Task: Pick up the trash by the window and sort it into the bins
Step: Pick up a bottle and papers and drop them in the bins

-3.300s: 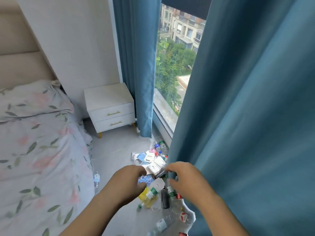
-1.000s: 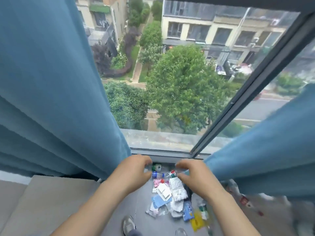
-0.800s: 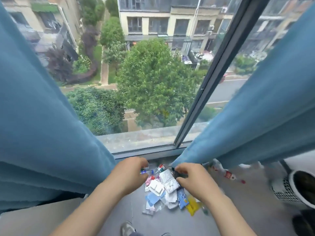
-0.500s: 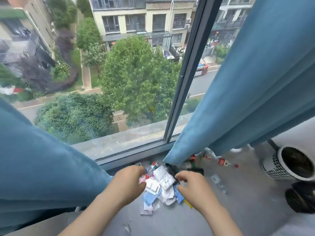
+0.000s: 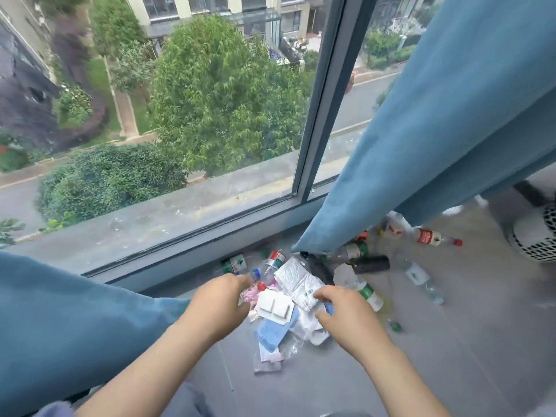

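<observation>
A trash pile lies on the grey floor under the window: a white blister tray, a crumpled white packet, blue paper, a pink wrapper and several plastic bottles, one blue-capped, one green-labelled, one dark. My left hand hovers at the pile's left edge, fingers loosely curled toward the blue-capped bottle, holding nothing. My right hand is over the pile's right side, thumb and fingers apart, fingertips at the white packet's edge.
Blue curtains hang on the left and right; the right one's hem drapes over some bottles. A red-labelled bottle and a clear bottle lie farther right. A white perforated bin stands at the right edge.
The view has swung from the bedside to the window and down onto the pile. Both hands came away from the curtains and dropped toward the trash. The bin slid toward the right edge.
</observation>
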The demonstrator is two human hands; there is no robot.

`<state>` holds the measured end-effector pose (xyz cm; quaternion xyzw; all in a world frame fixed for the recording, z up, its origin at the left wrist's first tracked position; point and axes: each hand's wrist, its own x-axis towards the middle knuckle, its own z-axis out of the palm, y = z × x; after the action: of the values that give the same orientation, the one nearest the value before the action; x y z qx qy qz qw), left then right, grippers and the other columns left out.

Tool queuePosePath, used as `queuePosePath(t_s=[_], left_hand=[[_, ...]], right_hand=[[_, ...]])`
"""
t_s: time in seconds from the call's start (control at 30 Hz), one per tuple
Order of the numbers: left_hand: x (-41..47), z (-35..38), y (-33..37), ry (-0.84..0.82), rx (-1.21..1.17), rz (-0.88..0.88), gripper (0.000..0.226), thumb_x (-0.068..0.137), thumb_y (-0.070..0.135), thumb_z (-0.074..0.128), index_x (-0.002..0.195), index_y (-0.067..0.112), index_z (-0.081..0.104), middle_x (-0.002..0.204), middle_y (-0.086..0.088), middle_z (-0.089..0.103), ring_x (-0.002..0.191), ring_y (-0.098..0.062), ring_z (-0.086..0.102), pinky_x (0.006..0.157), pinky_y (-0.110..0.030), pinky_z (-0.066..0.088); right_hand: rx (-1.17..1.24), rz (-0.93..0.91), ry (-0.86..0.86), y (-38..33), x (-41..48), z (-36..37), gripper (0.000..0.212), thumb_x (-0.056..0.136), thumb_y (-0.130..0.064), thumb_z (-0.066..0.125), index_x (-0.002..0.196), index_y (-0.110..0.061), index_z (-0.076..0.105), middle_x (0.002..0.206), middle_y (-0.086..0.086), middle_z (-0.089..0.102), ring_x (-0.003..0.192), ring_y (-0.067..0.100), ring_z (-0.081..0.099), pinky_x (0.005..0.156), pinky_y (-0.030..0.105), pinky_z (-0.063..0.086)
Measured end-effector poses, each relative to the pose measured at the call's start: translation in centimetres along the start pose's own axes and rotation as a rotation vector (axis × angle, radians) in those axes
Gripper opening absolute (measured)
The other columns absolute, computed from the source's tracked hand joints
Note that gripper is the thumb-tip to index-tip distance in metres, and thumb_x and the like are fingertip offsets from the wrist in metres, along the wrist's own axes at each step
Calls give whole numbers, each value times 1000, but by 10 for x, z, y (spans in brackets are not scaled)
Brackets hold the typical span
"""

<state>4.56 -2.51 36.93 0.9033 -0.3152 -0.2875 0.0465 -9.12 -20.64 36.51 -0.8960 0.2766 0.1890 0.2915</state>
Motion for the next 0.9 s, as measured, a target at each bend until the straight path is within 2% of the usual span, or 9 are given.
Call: queuePosePath(t_s=[0.23, 0.4, 0.5, 0.63, 0.7, 0.77, 0.9], left_hand=[[105, 123, -55, 27, 20, -33, 27, 83, 22, 51, 108, 17, 60, 106, -3, 64, 99, -25, 60, 84, -36, 51], [170, 196, -84, 33, 118, -7, 23, 82, 21, 51, 103, 15, 58, 102, -4, 64, 96, -25, 59, 77, -32, 51], [201, 213, -96, 35, 190, 24, 18, 83, 21, 51, 98, 13, 54, 106, -5, 62, 93, -25, 57, 73, -30, 46], [232, 223, -108, 9, 211, 81, 34, 81, 23, 55, 115, 15, 57, 112, -2, 62, 99, -24, 58, 79, -30, 49], [242, 234, -113, 16, 224, 95, 36, 81, 23, 56, 116, 15, 57, 113, -2, 62, 100, -23, 58, 81, -30, 50], [246, 244, -117, 46, 222, 105, 36, 81, 25, 56, 115, 13, 57, 112, -3, 63, 99, -24, 59, 82, -33, 52], [254, 264, -124, 29, 230, 111, 39, 83, 31, 54, 116, 11, 55, 112, -7, 62, 101, -26, 59, 82, -34, 51]], right_hand=[[-80, -58, -35, 60, 105, 112, 40, 87, -20, 56, 126, -24, 59, 130, -6, 60, 122, 14, 52, 99, 30, 43], [-129, -104, -32, 97, 167, 183, 39, 86, -23, 56, 125, -24, 58, 126, -4, 61, 117, 16, 54, 93, 28, 44], [-169, -152, -3, 109, 195, 210, 39, 86, -23, 55, 125, -25, 58, 126, -4, 60, 117, 16, 54, 89, 27, 43], [-210, -201, 50, 114, 215, 237, 36, 85, -21, 55, 120, -23, 60, 121, -2, 62, 115, 19, 55, 90, 32, 47], [-208, -238, 39, 115, 216, 246, 36, 85, -23, 56, 121, -22, 59, 119, -1, 62, 113, 20, 56, 92, 34, 47], [-319, -293, 23, 115, 217, 252, 38, 86, -24, 55, 125, -22, 57, 120, 1, 61, 113, 22, 55, 92, 35, 46], [-428, -264, -36, 114, 231, 268, 41, 88, -24, 54, 129, -21, 53, 122, 5, 60, 114, 26, 55, 90, 34, 46]])
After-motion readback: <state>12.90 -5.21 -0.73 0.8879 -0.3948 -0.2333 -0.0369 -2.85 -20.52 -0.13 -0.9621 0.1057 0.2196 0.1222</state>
